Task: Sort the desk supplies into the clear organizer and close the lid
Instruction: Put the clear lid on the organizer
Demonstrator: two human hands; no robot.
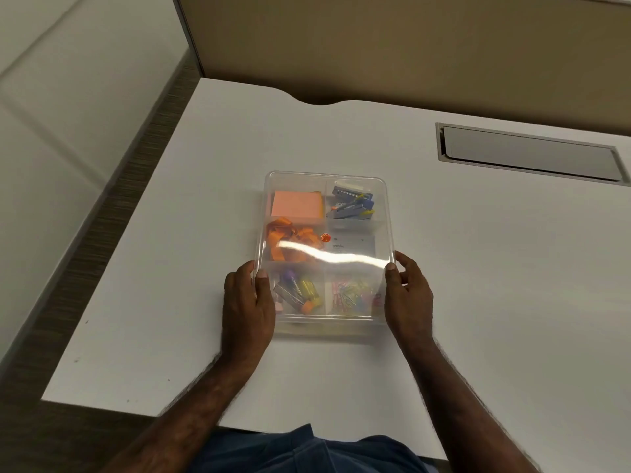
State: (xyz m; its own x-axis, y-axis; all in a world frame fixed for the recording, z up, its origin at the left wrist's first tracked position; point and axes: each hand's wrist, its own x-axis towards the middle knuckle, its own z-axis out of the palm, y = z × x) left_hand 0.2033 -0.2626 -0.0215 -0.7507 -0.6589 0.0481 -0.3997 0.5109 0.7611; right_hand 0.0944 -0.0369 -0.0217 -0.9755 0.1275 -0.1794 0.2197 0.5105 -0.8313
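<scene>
Two hands' curled fingers [262, 285] grasp the lidded clear organizer [326, 249] by its near sides.

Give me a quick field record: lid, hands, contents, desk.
lid: on the organizer, glare across it
left hand: grips the left edge, thumb on the lid
right hand: grips the right edge
contents: pink notes, staplers, orange strap, card, clips
desk: white, no loose supplies seen
</scene>
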